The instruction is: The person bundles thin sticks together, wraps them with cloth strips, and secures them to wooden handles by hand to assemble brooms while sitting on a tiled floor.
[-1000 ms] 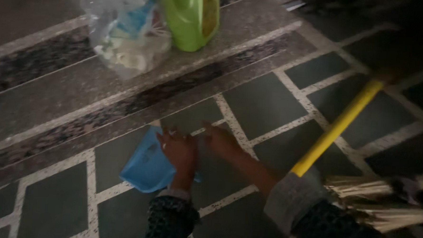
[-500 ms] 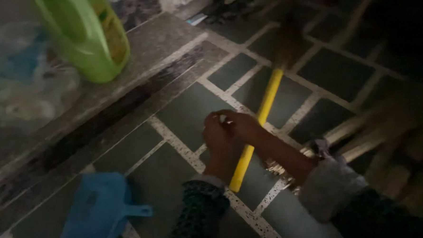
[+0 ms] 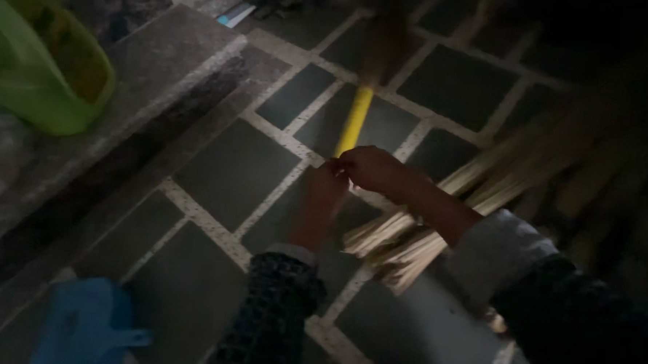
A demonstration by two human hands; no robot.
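- Head view, dim and rather blurred: floor [image 3: 223, 167] of dark square tiles, set off by pale speckled strips in a grid running diagonally.
- Along the left, a raised stone step [image 3: 154, 58] of grey and darker mottled bands, edge slanting from lower left to upper middle.
- On that step, at far left, a green plastic jug [image 3: 41, 71], partly cut by the frame edge; just below it a pale, unclear shape, too blurred to tell.
- At lower left, on the tiles beside the step, a blue dustpan [image 3: 88, 328], short handle pointing right.
- Near the middle, a broom with a yellow handle [image 3: 354, 121] lying slantwise over the tiles, far end lost in shadow toward the top.
- Left hand [image 3: 326, 189] and right hand [image 3: 368, 168] close together at the near end of the yellow handle, fingers curled there; actual clasp on it impossible to tell in the gloom.
- Pale straw bristles [image 3: 401, 240] fanning out just below and to the right of the hands, under the right forearm.
- Patterned dark sleeve on the left arm, light cuff on the right.
- Top and right of the room in deep darkness.
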